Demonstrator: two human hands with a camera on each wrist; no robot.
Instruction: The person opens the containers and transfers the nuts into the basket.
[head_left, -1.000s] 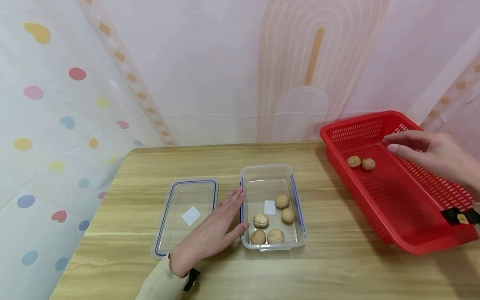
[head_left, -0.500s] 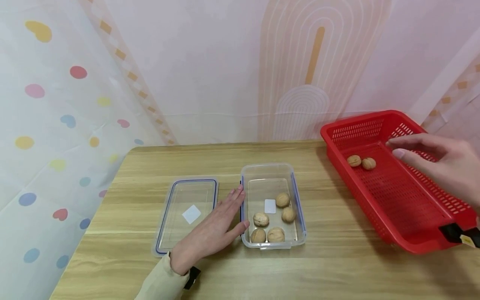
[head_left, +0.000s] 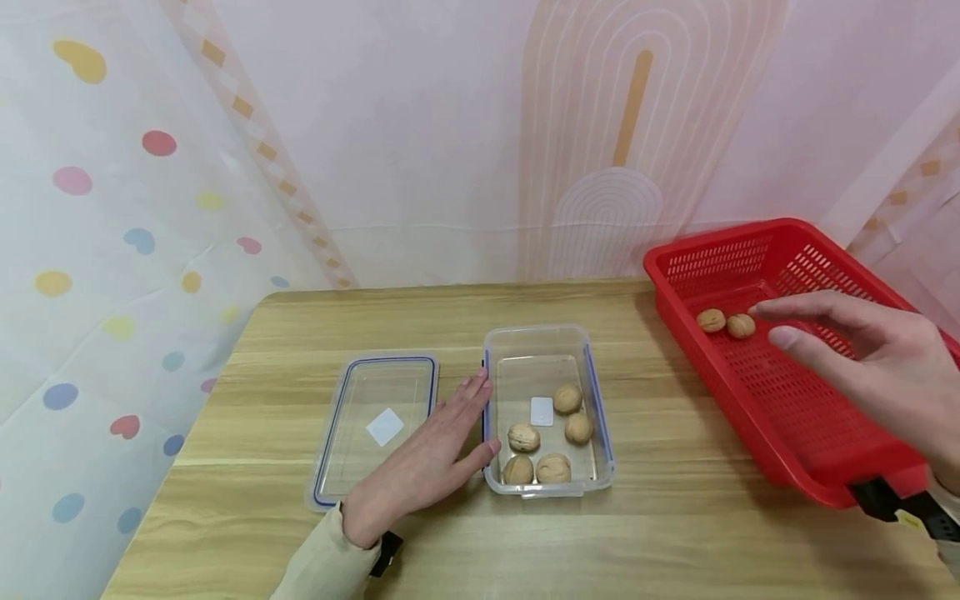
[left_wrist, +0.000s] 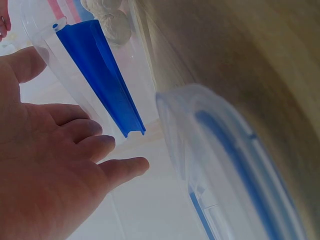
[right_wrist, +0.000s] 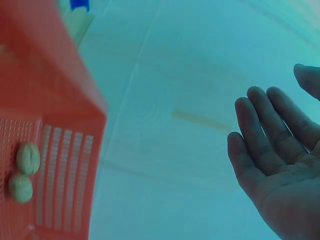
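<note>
My left hand (head_left: 423,462) lies with straight fingers along the left side of a clear plastic food container (head_left: 517,343), fingertips right at its blue side clip (left_wrist: 102,77). Several walnuts (head_left: 553,469) sit inside toward the near end and right side, beside a white label. My right hand (head_left: 873,367) hovers over a red plastic basket (head_left: 738,417), fingers loosely bent and holding nothing. Two walnuts (head_left: 741,326) rest side by side on the basket floor, just left of the right fingertips; the right wrist view shows them (right_wrist: 28,158) below the palm-side of the open hand.
A clear lid (head_left: 375,383) with a blue seal and white label lies on the wooden table (head_left: 420,558), left of the container and partly behind my left hand. A patterned cloth backdrop (head_left: 420,125) hangs along the table's far and left edges.
My right hand has come nearer and slightly lower in the head view, still over the basket. The left hand, container and walnuts stay in place; the whole view shifts a little.
</note>
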